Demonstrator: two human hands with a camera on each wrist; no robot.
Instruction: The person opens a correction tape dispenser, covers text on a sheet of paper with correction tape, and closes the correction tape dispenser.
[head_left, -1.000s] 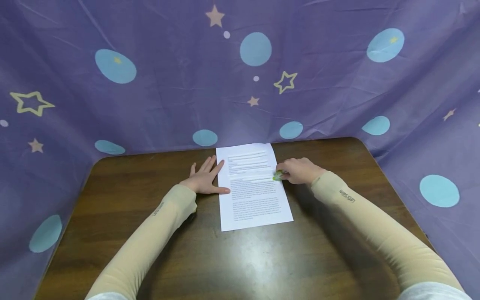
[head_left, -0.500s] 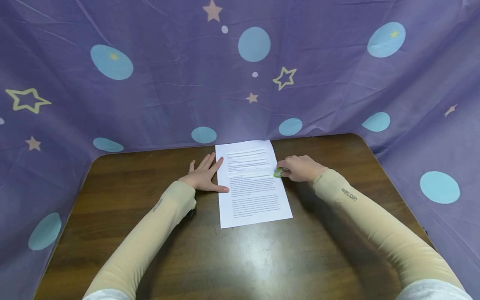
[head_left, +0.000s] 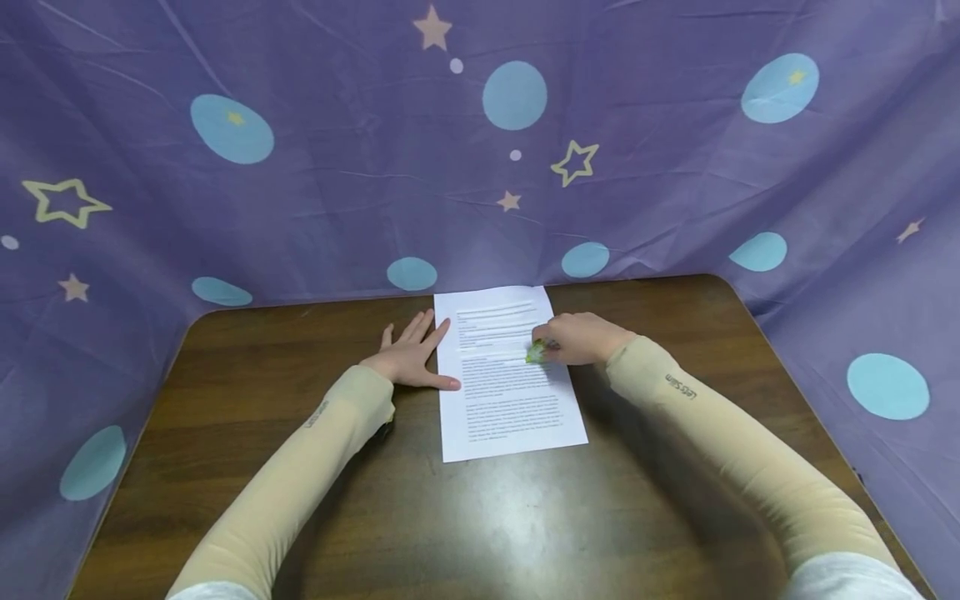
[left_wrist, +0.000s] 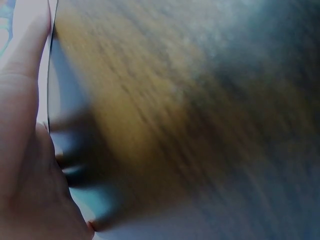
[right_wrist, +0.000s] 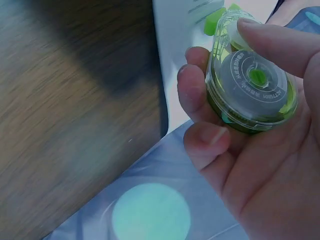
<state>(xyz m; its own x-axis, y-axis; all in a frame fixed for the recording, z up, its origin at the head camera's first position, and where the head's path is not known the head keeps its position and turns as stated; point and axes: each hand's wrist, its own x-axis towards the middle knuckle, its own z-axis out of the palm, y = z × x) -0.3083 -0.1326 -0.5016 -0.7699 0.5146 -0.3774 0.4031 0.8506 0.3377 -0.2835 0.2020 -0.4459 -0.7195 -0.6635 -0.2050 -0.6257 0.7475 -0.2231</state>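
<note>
A printed sheet of paper [head_left: 517,421] lies on the table, with white strips over some of its upper lines of text. My left hand [head_left: 408,362] rests with spread fingers on the sheet's left edge, its thumb on the paper. My right hand [head_left: 588,337] grips a correction tape [head_left: 536,352] over the right half of the sheet, near the middle lines. In the right wrist view the correction tape [right_wrist: 257,85] shows a clear case and green parts, with the thumb on top and fingers curled beneath. The left wrist view shows the left hand [left_wrist: 25,125] beside blurred wood.
The brown wooden table [head_left: 360,517] has rounded far corners. A purple curtain [head_left: 337,208] with stars and blue dots hangs along its back and sides. Beige sleeves [head_left: 285,483] cover both forearms.
My right hand has moved left with the correction tape, from the sheet's right edge to further over the text. The left hand stays in place. The head view shifts slightly.
</note>
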